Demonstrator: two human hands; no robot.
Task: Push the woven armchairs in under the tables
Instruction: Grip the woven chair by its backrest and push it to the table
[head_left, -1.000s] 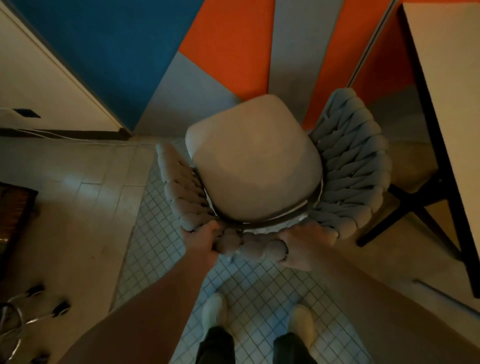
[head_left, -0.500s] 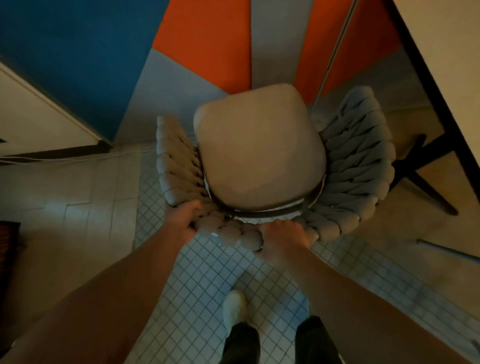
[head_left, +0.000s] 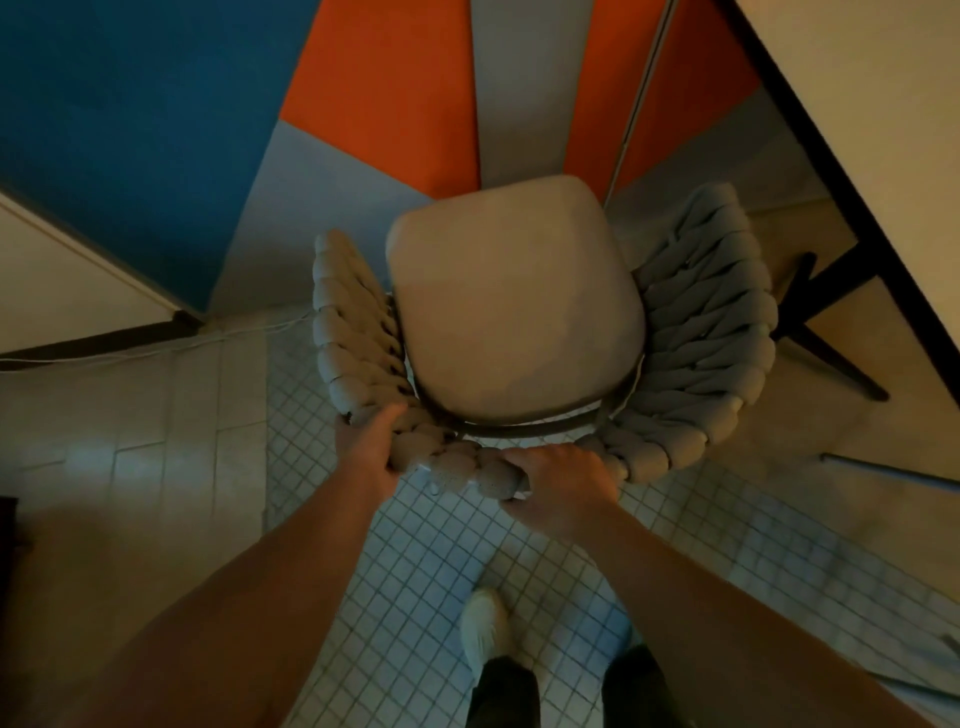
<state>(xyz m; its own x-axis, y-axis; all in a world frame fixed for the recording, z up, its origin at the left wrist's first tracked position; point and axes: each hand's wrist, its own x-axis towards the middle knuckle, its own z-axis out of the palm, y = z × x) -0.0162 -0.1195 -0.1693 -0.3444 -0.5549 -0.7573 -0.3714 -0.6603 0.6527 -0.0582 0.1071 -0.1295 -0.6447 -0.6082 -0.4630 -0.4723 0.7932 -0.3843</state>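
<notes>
On the small-tile floor beside the table (head_left: 883, 171), left hand (head_left: 370, 452) and right hand (head_left: 563, 480) clasp the woven armchair (head_left: 514, 312) by its padded back rim; soft braid over a likely stiff frame, the firmest hold.

Both forearms are bare from the near edge of the view to the wrists, with no sleeve, watch or band showing. The left hand (head_left: 370, 457) and the right hand (head_left: 563, 483) wear no gloves, and no rings can be made out in the dim light. Lower down, near the bottom edge, are two dark trouser legs (head_left: 503, 693). One pale, rounded, low-cut shoe (head_left: 483, 626) shows at the end of the left trouser leg; the other foot is hidden.
</notes>
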